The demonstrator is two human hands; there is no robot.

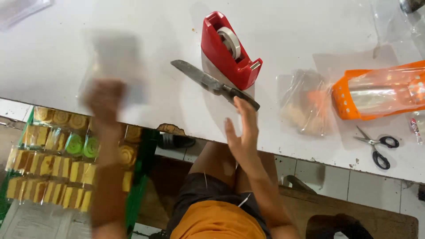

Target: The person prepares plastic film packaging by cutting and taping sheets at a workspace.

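the long steel knife with a dark handle (212, 83) lies flat on the white tabletop (53, 57), blade pointing up-left, its handle end close to the near table edge. the right hand (242, 132) sits just below that handle, fingers straight and slightly apart, fingertips touching or almost touching the handle's end, closed on nothing. just behind the knife, touching or nearly touching the blade's back, stands a red plastic tape dispenser with a roll of clear tape (229, 48).

the left hand (104, 99) is raised at the left over the table edge, heavily blurred; it seems to hold up a pale, flat see-through packet (116, 62), but how the fingers sit i cannot tell.

to the right of the knife lies a crumpled clear plastic bag with light brown pieces inside (305, 102), then an orange perforated plastic holder wrapped in clear film (381, 90), and nearer the edge small scissors with black handles (377, 146). between the knife and the blurred packet the tabletop is bare.

below the table edge on the left sits a green crate (141, 186) packed with rows of yellow-brown wrapped cakes (48, 166).
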